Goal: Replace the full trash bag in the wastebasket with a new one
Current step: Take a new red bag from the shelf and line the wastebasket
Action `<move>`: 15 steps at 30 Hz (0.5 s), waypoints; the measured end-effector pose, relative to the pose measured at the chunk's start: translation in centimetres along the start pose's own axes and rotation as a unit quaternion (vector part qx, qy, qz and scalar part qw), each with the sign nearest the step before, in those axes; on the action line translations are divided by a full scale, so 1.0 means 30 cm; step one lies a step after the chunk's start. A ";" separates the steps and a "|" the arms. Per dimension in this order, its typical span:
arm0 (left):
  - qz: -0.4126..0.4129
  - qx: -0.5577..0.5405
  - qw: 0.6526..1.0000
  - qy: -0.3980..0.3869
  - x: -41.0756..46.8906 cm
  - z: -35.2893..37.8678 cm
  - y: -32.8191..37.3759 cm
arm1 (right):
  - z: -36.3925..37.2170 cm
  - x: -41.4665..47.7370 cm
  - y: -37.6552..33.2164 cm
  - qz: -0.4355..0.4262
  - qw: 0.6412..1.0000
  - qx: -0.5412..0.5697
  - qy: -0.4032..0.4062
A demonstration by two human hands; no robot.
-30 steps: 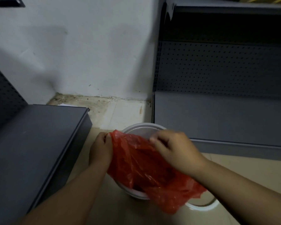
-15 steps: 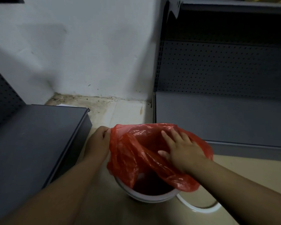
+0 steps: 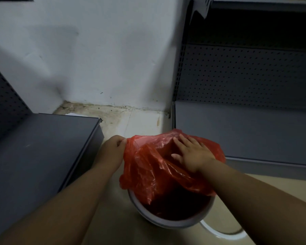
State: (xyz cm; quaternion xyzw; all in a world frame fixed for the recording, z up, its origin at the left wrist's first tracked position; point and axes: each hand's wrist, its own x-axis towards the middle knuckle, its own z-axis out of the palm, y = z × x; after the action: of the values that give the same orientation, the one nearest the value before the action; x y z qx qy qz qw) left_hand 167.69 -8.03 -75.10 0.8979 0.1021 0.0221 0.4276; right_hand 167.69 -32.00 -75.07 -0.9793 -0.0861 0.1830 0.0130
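Observation:
A white round wastebasket [image 3: 168,222] stands on the floor in front of me. A red plastic trash bag [image 3: 148,167] is spread over its mouth and hangs down inside it. My left hand [image 3: 113,149] pinches the bag's edge at the far left of the rim. My right hand [image 3: 193,154] lies flat with fingers spread inside the bag's opening, pressing the plastic toward the far side of the rim. The bag's far and right edges drape over the basket's rim; the near rim is bare.
A white ring [image 3: 223,232] lies on the floor by the basket's right side. A low dark grey shelf [image 3: 34,147] stands at the left, a grey perforated shelf unit [image 3: 245,121] at the right. A white wall [image 3: 95,59] and dirty floor corner lie behind.
The bag went from a bunched sheet held over the basket to an opened mouth stretched over the far rim. My right hand released its pinch and flattened inside the bag.

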 end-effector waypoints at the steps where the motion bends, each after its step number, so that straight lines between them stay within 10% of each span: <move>1: -0.011 -0.008 1.000 -0.008 0.007 -0.003 0.006 | -0.003 0.009 -0.003 0.002 1.000 0.007 -0.005; 5: -0.046 -0.023 0.993 0.109 0.010 -0.023 0.104 | -0.012 0.030 -0.012 -0.004 1.000 0.009 -0.009; 8: 0.198 0.039 0.960 0.194 -0.039 -0.009 0.205 | -0.022 0.034 -0.017 -0.015 1.000 0.001 0.000; 10: 0.347 0.164 0.921 0.067 -0.052 0.031 0.223 | -0.027 0.036 -0.012 -0.032 0.999 -0.016 0.031; 15: 0.244 0.393 0.862 -0.209 -0.013 0.111 0.112 | -0.033 0.030 0.029 -0.094 0.981 -0.064 0.155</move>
State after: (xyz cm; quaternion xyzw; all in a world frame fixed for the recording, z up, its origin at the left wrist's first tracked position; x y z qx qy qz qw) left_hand 168.27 -12.71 -74.59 0.9712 -0.2119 -0.1039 0.0316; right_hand 169.02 -32.70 -74.51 -0.9822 -0.1857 0.0209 -0.0193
